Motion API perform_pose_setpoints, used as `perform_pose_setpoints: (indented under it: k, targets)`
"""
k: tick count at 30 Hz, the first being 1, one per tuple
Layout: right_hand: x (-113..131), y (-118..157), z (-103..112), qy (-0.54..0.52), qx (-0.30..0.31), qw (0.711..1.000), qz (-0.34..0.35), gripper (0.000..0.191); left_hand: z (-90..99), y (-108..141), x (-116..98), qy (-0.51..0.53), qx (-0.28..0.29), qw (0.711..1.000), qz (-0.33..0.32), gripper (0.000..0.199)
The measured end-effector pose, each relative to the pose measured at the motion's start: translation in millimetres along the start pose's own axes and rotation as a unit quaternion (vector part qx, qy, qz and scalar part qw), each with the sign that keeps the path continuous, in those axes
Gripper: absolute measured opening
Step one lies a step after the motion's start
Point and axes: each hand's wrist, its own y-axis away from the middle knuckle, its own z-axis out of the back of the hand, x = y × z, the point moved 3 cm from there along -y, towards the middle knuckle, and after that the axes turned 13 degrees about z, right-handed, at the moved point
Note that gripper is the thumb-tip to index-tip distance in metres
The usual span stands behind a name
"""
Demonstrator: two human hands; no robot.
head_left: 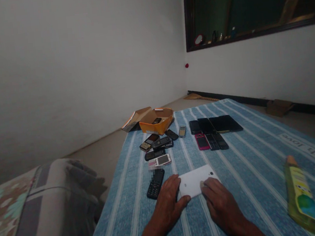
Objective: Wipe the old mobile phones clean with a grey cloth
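A white smartphone lies back-up on the striped cloth, its camera at the upper right corner. My left hand grips its left end between thumb and fingers. On the phone's right part, my right hand presses with bent, closed fingers. Something small and pale shows at those fingertips, too little visible to name. Just left of my left hand lies a black keypad phone, partly blurred out. Beyond it are a white and pink phone and several dark keypad phones in a loose group.
An orange cardboard box stands open at the far left with a phone inside. Dark smartphones and a pink phone sit in rows at the far right. A bottle of yellow liquid lies on the near right.
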Motion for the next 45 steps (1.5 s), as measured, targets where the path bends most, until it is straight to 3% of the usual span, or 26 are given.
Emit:
perform_pose_setpoints:
  k: [6,16,25,36,40,45]
  targets:
    - [-19.5,5.4,3.6,0.049,-0.014,0.997,-0.055,0.035,-0.7,0.1,0.2,-0.005,-0.007,1.0,-0.008,0.054]
    - [9.4,1.9,-7.2,-0.038,0.013,0.999,0.004,0.037,-0.1,-1.1,-0.7,-0.006,-0.003,1.0,0.01,0.052]
    - [-19.7,6.7,1.5,0.033,-0.006,0.997,-0.066,0.035,11.5,-6.2,-13.9,0.029,0.002,0.999,0.023,0.041]
    - [9.8,0.7,-6.7,-0.04,0.01,0.999,0.001,0.039,18.0,-9.3,-25.5,0.045,0.004,0.999,0.029,0.025]
    - [0.2,-1.9,-1.2,-0.057,0.0,0.998,-0.018,0.037,17.6,-10.2,-24.6,0.048,-0.006,0.998,0.028,0.019]
    - [-25.6,2.5,7.4,0.014,-0.031,0.997,-0.071,0.034,17.3,-10.7,-25.3,0.051,-0.007,0.998,0.034,0.021]
